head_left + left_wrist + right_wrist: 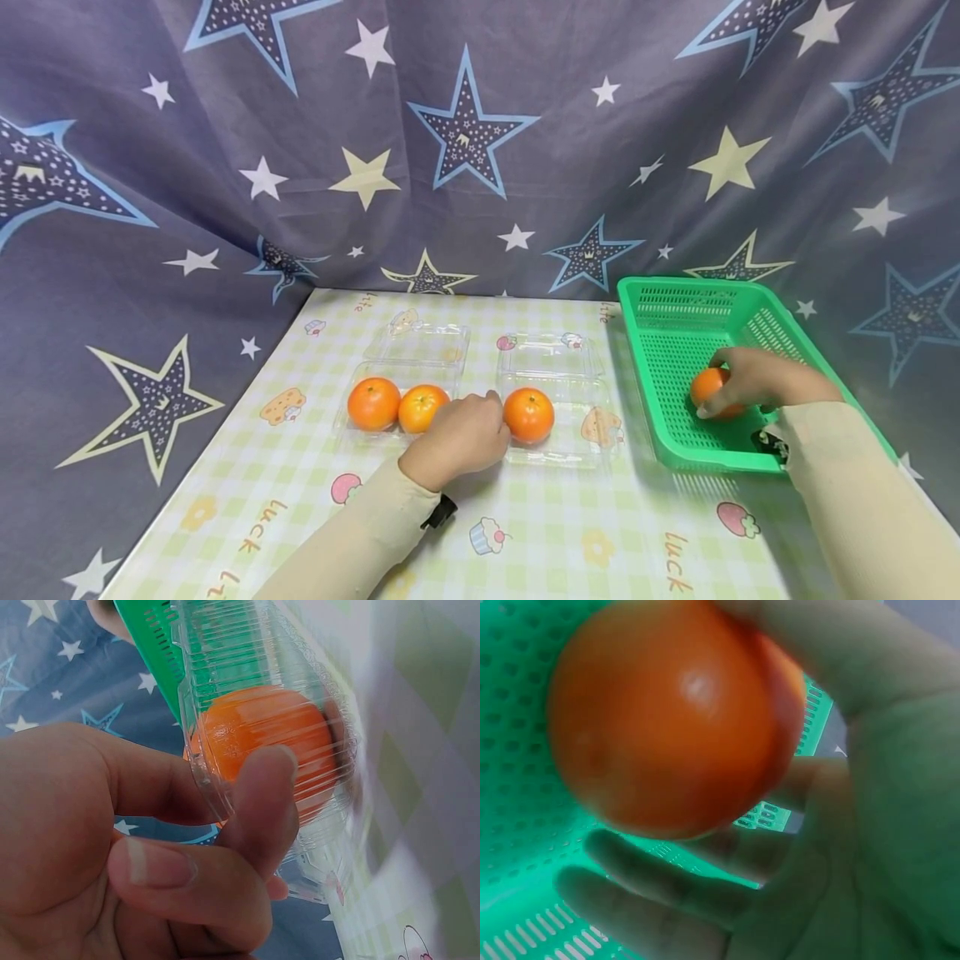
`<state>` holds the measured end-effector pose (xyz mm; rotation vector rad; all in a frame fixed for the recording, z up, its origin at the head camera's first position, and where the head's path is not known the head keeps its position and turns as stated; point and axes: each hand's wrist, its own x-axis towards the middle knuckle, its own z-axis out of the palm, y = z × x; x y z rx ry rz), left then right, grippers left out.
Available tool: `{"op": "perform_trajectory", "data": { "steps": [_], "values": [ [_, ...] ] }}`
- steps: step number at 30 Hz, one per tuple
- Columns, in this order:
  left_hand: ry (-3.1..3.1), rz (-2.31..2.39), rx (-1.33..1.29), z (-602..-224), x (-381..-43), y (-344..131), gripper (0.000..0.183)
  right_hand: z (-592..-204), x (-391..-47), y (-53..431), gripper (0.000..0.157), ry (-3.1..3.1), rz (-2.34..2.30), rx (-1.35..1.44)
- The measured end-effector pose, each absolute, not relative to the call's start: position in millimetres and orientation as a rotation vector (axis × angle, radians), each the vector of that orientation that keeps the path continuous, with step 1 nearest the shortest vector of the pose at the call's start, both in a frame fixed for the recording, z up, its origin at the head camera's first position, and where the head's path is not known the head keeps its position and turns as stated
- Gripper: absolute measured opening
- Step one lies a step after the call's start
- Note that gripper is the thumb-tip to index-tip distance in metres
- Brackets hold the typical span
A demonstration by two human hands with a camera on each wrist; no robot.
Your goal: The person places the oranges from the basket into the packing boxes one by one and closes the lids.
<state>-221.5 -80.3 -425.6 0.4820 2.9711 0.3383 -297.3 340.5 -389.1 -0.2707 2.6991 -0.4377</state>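
Note:
In the head view my left hand (461,437) is at the left edge of the right-hand clear plastic clamshell container (577,446), which lies open and holds one orange (530,415). The left wrist view shows its curled fingers pinching the container's rim (201,776), with the orange (262,742) behind the ribbed wall. My right hand (772,379) reaches into a green plastic basket (660,442) and grips another orange (707,387). Close up in the right wrist view, thumb and fingers lie around that orange (667,727), just above the perforated basket floor.
A second open clamshell container (420,342) stands to the left, with two oranges (373,404) side by side in its base. Both lids lie back towards the star-patterned curtain (480,225). A checked cloth (300,467) covers the table.

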Motion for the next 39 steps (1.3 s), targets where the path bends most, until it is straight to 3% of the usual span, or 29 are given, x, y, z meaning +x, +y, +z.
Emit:
{"op": "perform_trajectory", "data": {
  "steps": [5,9,18,27,34,39],
  "values": [
    [2.98,0.336,0.5,-425.2,-221.1,-80.7,0.04,-389.9,-299.4,340.8,0.1,2.718,-0.431,-0.298],
    [2.979,0.342,0.498,-425.3,-221.4,-80.6,0.03,-390.1,-303.5,340.9,0.1,2.79,-0.385,-0.339],
    [2.966,0.347,0.484,-424.3,-221.1,-80.0,0.032,-392.4,-305.3,340.5,0.11,2.789,-0.426,-0.345],
    [2.969,0.336,0.479,-425.8,-222.0,-80.2,0.031,-392.0,-306.1,338.7,0.093,2.833,-0.451,-0.4],
    [2.979,0.303,0.479,-424.8,-221.5,-79.8,0.051,-391.7,-305.4,336.4,0.088,2.914,-0.45,-0.449],
    [2.975,0.308,0.482,-425.2,-221.4,-80.3,0.047,-390.8,-305.8,333.9,0.083,2.96,-0.435,-0.488]
  ]
}}
